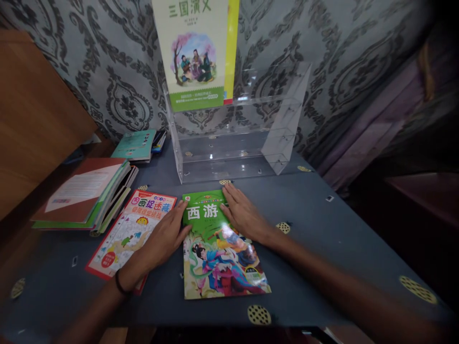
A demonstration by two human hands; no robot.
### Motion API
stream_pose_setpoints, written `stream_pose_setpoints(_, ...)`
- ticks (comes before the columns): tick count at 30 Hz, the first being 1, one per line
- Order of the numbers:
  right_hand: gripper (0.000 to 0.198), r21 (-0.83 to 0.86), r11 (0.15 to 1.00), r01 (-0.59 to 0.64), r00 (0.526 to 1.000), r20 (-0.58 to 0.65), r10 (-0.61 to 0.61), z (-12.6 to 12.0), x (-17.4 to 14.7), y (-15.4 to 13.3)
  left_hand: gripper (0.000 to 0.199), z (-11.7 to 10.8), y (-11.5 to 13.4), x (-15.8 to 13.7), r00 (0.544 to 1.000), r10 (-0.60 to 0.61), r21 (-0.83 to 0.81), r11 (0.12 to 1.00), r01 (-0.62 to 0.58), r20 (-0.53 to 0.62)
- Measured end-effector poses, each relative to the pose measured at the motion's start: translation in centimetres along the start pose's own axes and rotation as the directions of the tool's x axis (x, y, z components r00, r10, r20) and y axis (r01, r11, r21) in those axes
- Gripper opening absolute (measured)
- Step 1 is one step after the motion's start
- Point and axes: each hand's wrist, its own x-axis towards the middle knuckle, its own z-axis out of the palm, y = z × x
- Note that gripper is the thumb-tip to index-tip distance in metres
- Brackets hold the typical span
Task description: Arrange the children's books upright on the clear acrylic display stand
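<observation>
A green picture book (pixel 215 253) with colourful figures on its cover lies flat on the table in front of me. My left hand (pixel 168 231) rests at its upper left edge, fingers stretched out. Across its upper right corner lies my right hand (pixel 244 215), flat with the fingers extended, covering part of the title. Partly beneath my left forearm is a red-bordered book (pixel 125 234), tilted on the table. Behind the green book stands a clear acrylic book rack (pixel 229 148), holding a pale green book (pixel 195 57) upright at its upper left, with a yellow book (pixel 231 52) behind that one.
A stack of books (pixel 86 191) sits on the left of the table, with a teal book (pixel 134 145) on a smaller pile farther back. The blue tablecloth (pixel 308 282) has a pineapple pattern. Patterned grey curtain (pixel 122 62) hangs behind; a wooden panel (pixel 39 100) stands at left.
</observation>
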Motion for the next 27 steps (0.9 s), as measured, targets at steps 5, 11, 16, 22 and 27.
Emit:
stream_pose_setpoints(5, 0.071, 0.007, 0.999, -0.035, 0.999, 0.005, 0.035, 0.1, -0.7, 0.2, 0.06, -0.1, -0.9, 1.5, 1.0, -0.009, 0.054, 0.999, 0.008, 0.029)
stream_pose_setpoints(11, 0.059, -0.108, 0.994, -0.005, 1.0, -0.016, 0.003, -0.3, -0.6, -0.6, 0.05, -0.3, -2.7, 3.2, 0.999, -0.032, -0.113, 0.993, 0.032, 0.003)
stream_pose_setpoints(16, 0.045, 0.068, 0.972, 0.226, 0.961, 0.149, -0.234, 0.6, 0.9, -3.0, 0.05, -0.8, -4.1, 3.7, 0.995, -0.096, -0.327, 0.942, 0.079, -0.036)
stream_pose_setpoints(22, 0.045, 0.272, 0.907, 0.322, 0.882, 0.262, -0.392, 2.7, 3.4, -5.5, 0.048, -0.2, -4.9, 3.9, 0.992, -0.097, -0.4, 0.915, 0.056, -0.084)
stream_pose_setpoints(27, 0.045, 0.384, 0.82, 0.425, 0.785, 0.294, -0.544, 2.1, 0.0, -7.3, 0.047, 0.0, -4.9, 3.9, 0.99, -0.109, -0.395, 0.916, 0.065, -0.09)
